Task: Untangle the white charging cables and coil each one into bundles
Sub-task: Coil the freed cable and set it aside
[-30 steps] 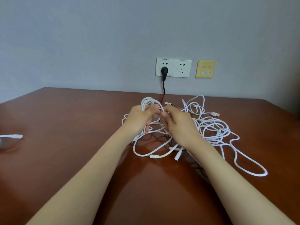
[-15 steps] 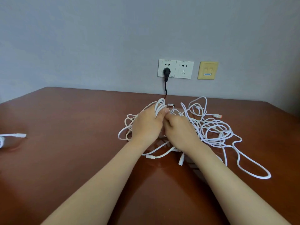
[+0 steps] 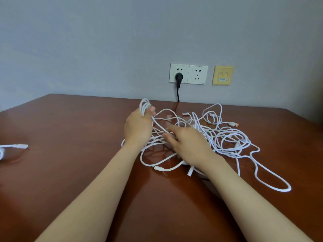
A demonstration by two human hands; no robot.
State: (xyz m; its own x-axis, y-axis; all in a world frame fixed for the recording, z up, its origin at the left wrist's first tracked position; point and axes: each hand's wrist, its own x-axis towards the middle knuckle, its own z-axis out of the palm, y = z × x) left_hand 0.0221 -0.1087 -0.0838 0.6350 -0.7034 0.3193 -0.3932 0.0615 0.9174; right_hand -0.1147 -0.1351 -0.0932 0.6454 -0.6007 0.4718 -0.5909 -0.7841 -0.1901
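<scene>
The white charging cables (image 3: 225, 137) lie in a loose tangle on the table, mostly beyond and to the right of the right fingers. The left hand (image 3: 138, 128) has its fingers curled tight round several gathered loops, which stand up above the knuckles. The right hand (image 3: 188, 144) reaches leftward, thumb and forefinger closed on one strand that runs up to the left fingers. An orange-tipped USB plug (image 3: 234, 124) rests far right of the fingers, and one long loop trails toward the near right. The table (image 3: 70, 172) is glossy reddish-brown wood against a pale grey wall (image 3: 87, 41). Beyond the fingers are a double socket (image 3: 198, 75) with a black plug (image 3: 178, 78) and a yellow wall plate (image 3: 223, 75). Another white cable end (image 3: 17, 146) lies far left.
</scene>
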